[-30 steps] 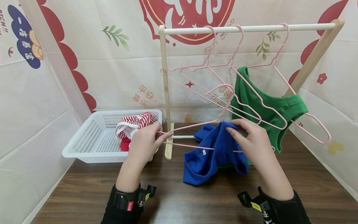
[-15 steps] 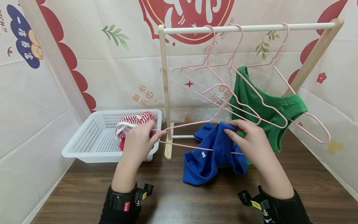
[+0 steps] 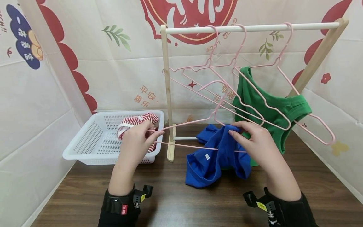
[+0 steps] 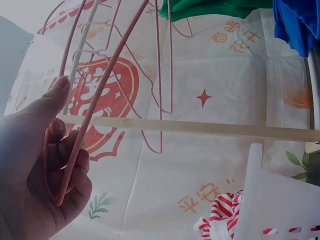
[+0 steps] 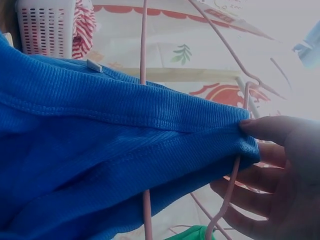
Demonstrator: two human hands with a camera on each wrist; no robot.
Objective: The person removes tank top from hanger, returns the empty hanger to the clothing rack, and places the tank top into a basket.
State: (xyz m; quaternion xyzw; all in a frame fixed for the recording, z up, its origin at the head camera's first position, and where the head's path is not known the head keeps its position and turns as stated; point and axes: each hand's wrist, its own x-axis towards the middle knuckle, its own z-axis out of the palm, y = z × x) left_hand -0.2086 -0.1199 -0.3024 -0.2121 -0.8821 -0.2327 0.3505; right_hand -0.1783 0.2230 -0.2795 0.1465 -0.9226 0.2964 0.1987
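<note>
My left hand pinches the left end of a pink hanger. In the left wrist view, the hanger's narrow corner lies against the curled fingers under my thumb. The hanger's right part runs into a blue tank top, whose lower folds hang down over the table. My right hand pinches the top of this garment. Up close in the right wrist view, the ribbed blue strap has the hanger passing through it, with my thumb on top and fingers beneath.
A wooden rack with a white bar stands behind. On it hang two bare pink hangers and a green tank top on a third. At left, a white basket holds a red-and-white striped garment.
My left hand has moved left and slightly up, drawing the hanger left, and its hook has shifted left with it. My right hand stays nearly in place on the blue tank top.
</note>
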